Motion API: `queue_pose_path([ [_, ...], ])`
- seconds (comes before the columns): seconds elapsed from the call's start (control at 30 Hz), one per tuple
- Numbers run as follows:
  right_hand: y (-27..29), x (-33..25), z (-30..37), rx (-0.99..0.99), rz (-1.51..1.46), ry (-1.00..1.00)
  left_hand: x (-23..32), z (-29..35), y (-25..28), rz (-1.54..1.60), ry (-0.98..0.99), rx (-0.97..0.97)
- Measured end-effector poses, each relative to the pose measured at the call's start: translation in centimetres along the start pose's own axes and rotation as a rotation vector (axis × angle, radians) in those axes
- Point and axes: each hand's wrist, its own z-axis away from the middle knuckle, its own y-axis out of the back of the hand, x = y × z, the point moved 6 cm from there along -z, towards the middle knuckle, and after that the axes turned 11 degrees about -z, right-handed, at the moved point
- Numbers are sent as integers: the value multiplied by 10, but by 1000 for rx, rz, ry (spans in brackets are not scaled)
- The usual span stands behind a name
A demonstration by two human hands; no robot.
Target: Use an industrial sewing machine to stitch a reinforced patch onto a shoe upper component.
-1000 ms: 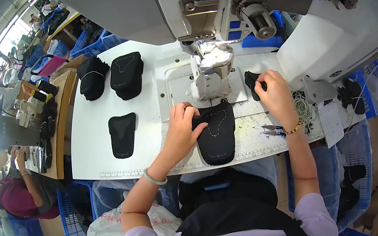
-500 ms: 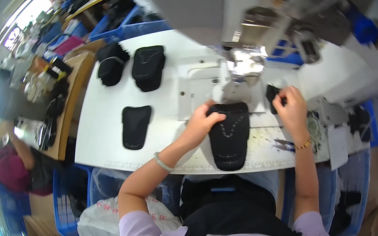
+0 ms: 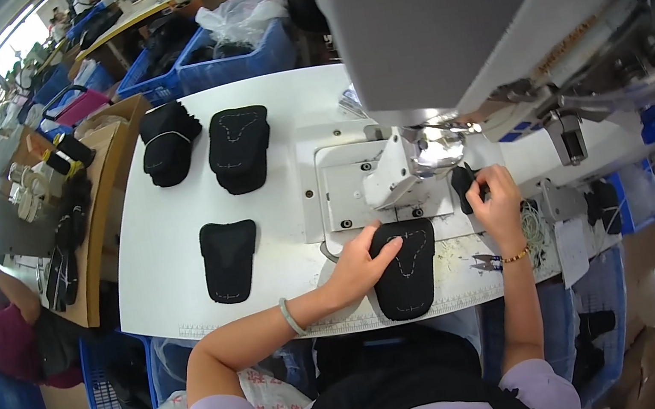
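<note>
A thick black fabric piece (image 3: 407, 285), wide at the top and marked with a pale stitched outline, lies at the table's front edge. My left hand (image 3: 355, 267) grips its upper left side, thumb on top; the fingers beneath are partly hidden. Further right, my right hand (image 3: 497, 200) is closed in a pinch at a small black fabric piece (image 3: 462, 190) beside the sewing machine's metal plate (image 3: 343, 193). The machine's white clamp arm (image 3: 389, 181) stands just beyond both hands.
At left on the white table sit a single black piece (image 3: 230, 261), a stitched stack (image 3: 241, 151) and a tied bundle (image 3: 168, 144). Thread snips (image 3: 488, 262) lie beside my right wrist, near loose thread (image 3: 536, 232). The machine head (image 3: 436, 22) overhangs the back right.
The whole view has shifted, showing more of the room at the back. Both hands keep nearly the same places on their fabric pieces.
</note>
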Motion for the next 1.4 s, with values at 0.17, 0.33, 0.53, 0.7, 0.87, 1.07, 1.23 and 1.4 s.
queue_pose_path([
  [0.17,2,-5,0,-7,-50,20,-11,-6,-2,49,-8,33],
  [0.33,5,-3,9,-18,-72,-34,1,-11,-5,115,24,4],
  [0.53,38,-97,25,170,-154,359,24,10,-8,569,46,111],
  [0.7,7,-140,52,179,-152,399,53,15,-29,826,44,190],
  [0.87,7,-141,48,186,-224,404,58,22,-22,602,-52,89],
  [1.07,5,-99,42,216,-882,-119,68,13,-12,517,-61,120],
  [1.23,-11,-78,36,-15,-1286,-558,72,0,-12,399,-109,97],
  [1.4,28,-84,73,-890,-921,-738,64,12,4,308,-81,138],
])
